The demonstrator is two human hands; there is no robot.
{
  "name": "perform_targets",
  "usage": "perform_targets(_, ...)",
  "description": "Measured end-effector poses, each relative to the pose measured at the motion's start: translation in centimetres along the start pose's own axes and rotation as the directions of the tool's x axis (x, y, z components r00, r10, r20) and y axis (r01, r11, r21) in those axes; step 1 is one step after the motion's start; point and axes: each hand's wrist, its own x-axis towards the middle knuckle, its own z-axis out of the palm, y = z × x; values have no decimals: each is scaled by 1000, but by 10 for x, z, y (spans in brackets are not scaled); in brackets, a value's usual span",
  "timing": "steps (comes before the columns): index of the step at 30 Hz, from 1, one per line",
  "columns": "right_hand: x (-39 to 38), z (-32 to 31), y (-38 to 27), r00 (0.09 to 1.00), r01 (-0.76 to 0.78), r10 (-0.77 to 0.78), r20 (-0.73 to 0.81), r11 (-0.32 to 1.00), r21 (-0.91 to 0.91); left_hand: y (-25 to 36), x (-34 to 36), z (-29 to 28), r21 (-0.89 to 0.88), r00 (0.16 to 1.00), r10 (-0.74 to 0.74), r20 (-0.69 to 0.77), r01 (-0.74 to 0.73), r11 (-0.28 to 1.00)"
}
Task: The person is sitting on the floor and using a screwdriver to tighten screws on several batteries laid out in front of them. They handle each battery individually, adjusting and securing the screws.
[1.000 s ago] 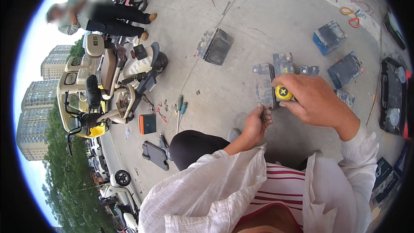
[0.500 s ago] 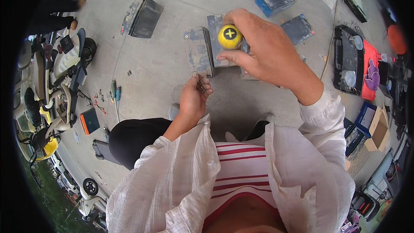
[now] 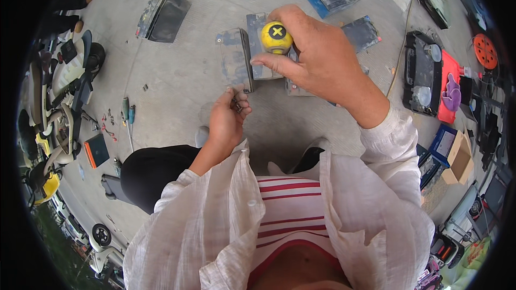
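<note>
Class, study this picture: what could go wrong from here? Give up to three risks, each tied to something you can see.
The left hand, close to the near end of a grey block, might get scraped if the yellow-handled tool in the right hand slipped; its tip is hidden.

The small dark pieces in the left hand could drop and be lost on the concrete.

The loose screwdrivers near the left knee might be stepped on.
</note>
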Motion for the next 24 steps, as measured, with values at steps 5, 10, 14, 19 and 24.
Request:
perform_targets(5, -3, -4, 4, 998, 48, -41, -46, 985, 167, 1, 0, -2, -6, 1000, -4, -14, 3, 1000)
perform_targets(10, -17, -28, 15, 980, 28, 52, -190, 919, 393, 2, -1, 1, -5, 1000, 1, -15, -1, 1000)
perform_targets(14, -34, -21, 35, 972, -39, 117, -201, 934, 354, 0, 0, -1, -1, 1000, -10, 0, 10, 1000)
perform_targets(19, -41, -17, 43, 978, -33, 88, -191, 961, 274, -1, 1, -2, 5, 1000, -8, 5, 8, 1000)
perform_targets(24, -42, -18, 46, 979, -35, 82, -188, 970, 239, -3, 1, 0, 4, 1000, -2, -5, 2, 1000)
